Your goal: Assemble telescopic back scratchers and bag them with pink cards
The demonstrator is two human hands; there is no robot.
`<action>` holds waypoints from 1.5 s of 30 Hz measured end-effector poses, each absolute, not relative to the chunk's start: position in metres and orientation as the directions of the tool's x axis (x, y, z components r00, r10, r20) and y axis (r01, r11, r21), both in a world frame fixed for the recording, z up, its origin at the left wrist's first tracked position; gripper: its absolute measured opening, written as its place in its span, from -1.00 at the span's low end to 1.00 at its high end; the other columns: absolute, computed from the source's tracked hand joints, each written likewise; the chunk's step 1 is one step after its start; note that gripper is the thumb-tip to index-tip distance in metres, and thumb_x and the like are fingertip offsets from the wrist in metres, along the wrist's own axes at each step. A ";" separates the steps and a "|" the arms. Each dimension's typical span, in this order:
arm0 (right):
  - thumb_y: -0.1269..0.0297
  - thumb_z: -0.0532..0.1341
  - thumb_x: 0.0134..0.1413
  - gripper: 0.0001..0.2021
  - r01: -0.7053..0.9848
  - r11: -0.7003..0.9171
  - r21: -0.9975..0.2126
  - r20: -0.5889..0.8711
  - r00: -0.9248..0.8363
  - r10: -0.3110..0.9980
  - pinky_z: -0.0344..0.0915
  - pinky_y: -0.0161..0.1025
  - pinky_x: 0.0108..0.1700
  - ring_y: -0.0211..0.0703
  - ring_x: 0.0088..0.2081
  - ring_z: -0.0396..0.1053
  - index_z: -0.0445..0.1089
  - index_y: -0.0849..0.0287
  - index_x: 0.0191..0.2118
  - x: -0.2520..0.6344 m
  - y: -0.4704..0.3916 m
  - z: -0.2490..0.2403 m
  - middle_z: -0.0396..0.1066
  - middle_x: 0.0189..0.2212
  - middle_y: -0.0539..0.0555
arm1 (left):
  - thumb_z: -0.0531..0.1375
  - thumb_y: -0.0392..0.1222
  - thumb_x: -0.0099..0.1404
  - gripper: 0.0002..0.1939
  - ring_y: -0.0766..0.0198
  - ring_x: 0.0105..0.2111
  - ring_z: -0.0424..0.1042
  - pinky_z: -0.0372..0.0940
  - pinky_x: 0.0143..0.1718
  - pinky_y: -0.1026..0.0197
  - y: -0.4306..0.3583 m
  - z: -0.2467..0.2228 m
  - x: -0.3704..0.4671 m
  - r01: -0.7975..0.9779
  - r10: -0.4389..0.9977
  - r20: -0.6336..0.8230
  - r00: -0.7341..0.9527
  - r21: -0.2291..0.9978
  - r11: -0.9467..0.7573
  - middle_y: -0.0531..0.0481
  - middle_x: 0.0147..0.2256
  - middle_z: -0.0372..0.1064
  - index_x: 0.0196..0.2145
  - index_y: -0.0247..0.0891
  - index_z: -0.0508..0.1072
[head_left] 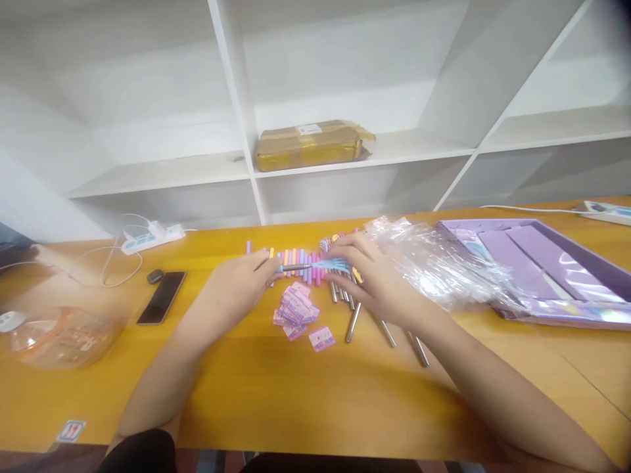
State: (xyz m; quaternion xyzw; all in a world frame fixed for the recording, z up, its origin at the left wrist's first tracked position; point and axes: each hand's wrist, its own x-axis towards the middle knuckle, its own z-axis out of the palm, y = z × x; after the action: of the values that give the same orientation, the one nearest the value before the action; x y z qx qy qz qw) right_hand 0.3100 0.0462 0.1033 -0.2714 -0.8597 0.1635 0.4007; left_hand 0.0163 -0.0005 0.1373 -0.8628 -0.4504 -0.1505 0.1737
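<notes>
My left hand [245, 279] is closed in a pinch on one end of a short metal rod with a blue, pronged, claw-like head [332, 264]. My right hand [367, 269] curls around the pronged end, its thumb below and its fingers above. Behind the rod lies a row of pink, purple, orange and blue sticks [294, 257]. More small coloured pieces [324, 245] sit behind my right fingers. Several silver metal tubes [353, 323] lie under and in front of my right hand. Small pink printed cards [297, 306] are piled in front, with a single card [322, 339] beside them.
Clear plastic bags [438, 263] spread to the right, partly over a purple open box [542, 263]. On the left are a phone [162, 298], a small black case [155, 276], a power strip [152, 239] and an orange transparent jar [62, 336]. A taped carton [310, 146] sits on the shelf.
</notes>
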 end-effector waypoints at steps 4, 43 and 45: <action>0.35 0.04 0.56 -0.73 0.466 0.883 -0.060 0.658 -0.647 0.386 0.38 -0.12 -0.12 -0.04 -0.13 0.41 0.49 0.12 0.08 0.308 0.052 0.093 0.50 -0.11 0.18 | 0.00 -0.05 0.67 -0.70 0.21 -0.36 0.43 0.12 -0.42 0.16 -0.002 0.134 0.024 0.812 0.717 0.380 0.584 -0.256 -0.525 -0.03 -0.27 0.47 -0.01 -0.21 0.48; 0.00 0.13 0.48 -0.63 0.916 0.401 -0.016 0.848 -0.200 0.491 0.27 -0.16 -0.04 -0.02 -0.18 0.43 0.62 0.09 -0.15 0.512 0.182 0.082 0.60 -0.24 0.21 | 0.11 0.01 0.53 -0.71 -0.02 -0.30 0.27 0.02 -0.22 0.01 0.088 0.118 -0.147 0.956 0.566 0.772 0.289 -0.267 -0.124 -0.14 -0.37 0.39 -0.28 -0.14 0.50; 0.04 0.14 0.48 -0.66 0.895 0.446 -0.027 0.847 -0.216 0.485 0.31 -0.19 -0.04 -0.03 -0.15 0.47 0.60 0.11 -0.13 0.509 0.181 0.082 0.59 -0.21 0.20 | 0.13 -0.02 0.49 -0.76 -0.06 -0.25 0.30 0.04 -0.19 -0.02 0.088 0.117 -0.144 0.962 0.578 0.772 0.263 -0.252 -0.101 -0.17 -0.33 0.41 -0.23 -0.16 0.52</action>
State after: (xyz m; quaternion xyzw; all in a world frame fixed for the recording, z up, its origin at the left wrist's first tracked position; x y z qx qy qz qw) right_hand 0.5094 0.1807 0.0819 -0.4659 -0.7404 -0.2447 0.4182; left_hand -0.1445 0.0878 0.1165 -0.6978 -0.5521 -0.2525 0.3802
